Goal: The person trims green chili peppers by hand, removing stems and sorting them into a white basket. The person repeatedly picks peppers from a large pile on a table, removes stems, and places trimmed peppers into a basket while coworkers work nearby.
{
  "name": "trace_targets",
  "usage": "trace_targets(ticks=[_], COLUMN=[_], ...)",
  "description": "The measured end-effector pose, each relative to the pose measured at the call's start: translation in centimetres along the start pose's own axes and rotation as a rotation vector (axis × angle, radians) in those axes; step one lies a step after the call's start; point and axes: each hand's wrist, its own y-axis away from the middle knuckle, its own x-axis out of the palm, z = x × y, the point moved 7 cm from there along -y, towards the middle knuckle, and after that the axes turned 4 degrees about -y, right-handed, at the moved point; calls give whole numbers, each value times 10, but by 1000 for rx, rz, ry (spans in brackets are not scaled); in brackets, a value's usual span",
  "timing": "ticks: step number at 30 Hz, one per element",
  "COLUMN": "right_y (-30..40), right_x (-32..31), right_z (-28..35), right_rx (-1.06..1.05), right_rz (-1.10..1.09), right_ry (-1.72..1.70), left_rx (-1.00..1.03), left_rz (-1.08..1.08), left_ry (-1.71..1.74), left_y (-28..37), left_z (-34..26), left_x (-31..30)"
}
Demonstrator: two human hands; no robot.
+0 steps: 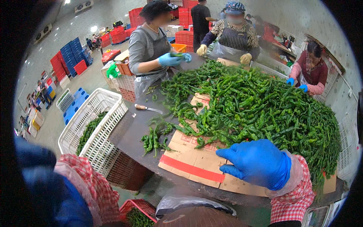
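A large heap of long green peppers (255,105) covers much of the dark table. Over flattened cardboard (195,159) with a red stripe, at the heap's near edge, is my right hand (252,164) in a blue glove. Its thumb and forefinger point left, spread apart, with nothing visible between them. My left hand (54,187), also gloved in blue, is raised close to the camera at the far left. It is blurred and partly dark, so its grip cannot be made out. A few loose peppers (153,140) lie left of the cardboard.
A curved knife (148,108) with a wooden handle lies on the table (127,130). Left of it stands a white crate (106,142) holding peppers; a red crate (136,203) sits below the near edge. Three gloved co-workers (150,54) stand around the far side.
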Motion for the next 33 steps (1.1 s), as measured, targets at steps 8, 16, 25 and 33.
trace_targets(ticks=[8, 16, 25, 33], right_y=[13, 1, -25, -43], right_x=[0, -5, -48, -53], right_z=[0, 12, 70, 81], right_rx=[-116, -180, -407, -556], right_rz=[-89, 29, -28, -106], right_ry=[-62, -44, 228, 185], left_rx=[114, 113, 61, 33], left_rz=[83, 113, 102, 58], left_ry=[-18, -39, -82, -93], left_y=[-46, -52, -25, -25], left_z=[-14, -9, -9, -16], left_x=[30, 35, 13, 6])
